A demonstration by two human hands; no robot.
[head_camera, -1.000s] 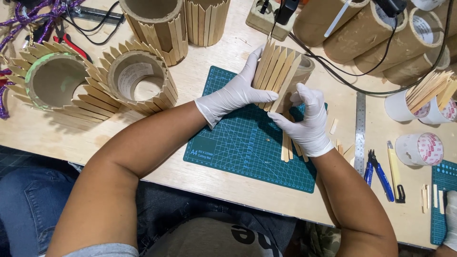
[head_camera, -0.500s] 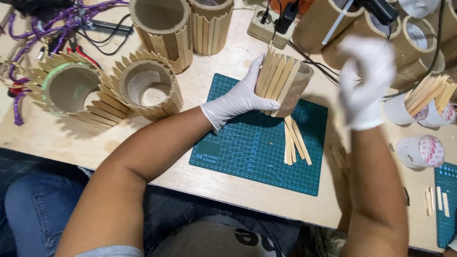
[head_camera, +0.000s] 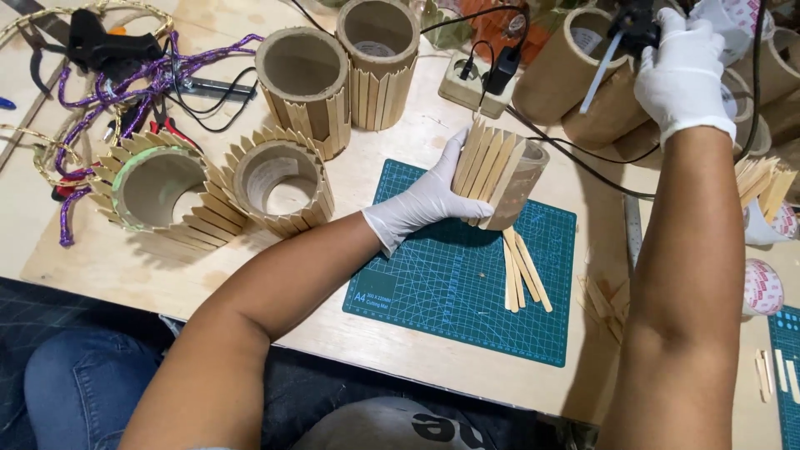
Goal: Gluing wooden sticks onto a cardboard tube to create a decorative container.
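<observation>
Cardboard tube (head_camera: pixel 515 187), partly clad in wooden sticks (head_camera: pixel 487 162), stands tilted over the far edge of the green cutting mat (head_camera: pixel 433 292), gripped by your gloved left hand (head_camera: pixel 421 204). Your right hand (head_camera: pixel 679 71) is closed around the black glue gun (head_camera: pixel 633 25) at the far right of the table. Likely step: glue the next stick. Hold the tube firm, lay glue on bare cardboard beside the last stick, then press one from the loose sticks (head_camera: pixel 523 271) flush, edges touching, bases level.
</observation>
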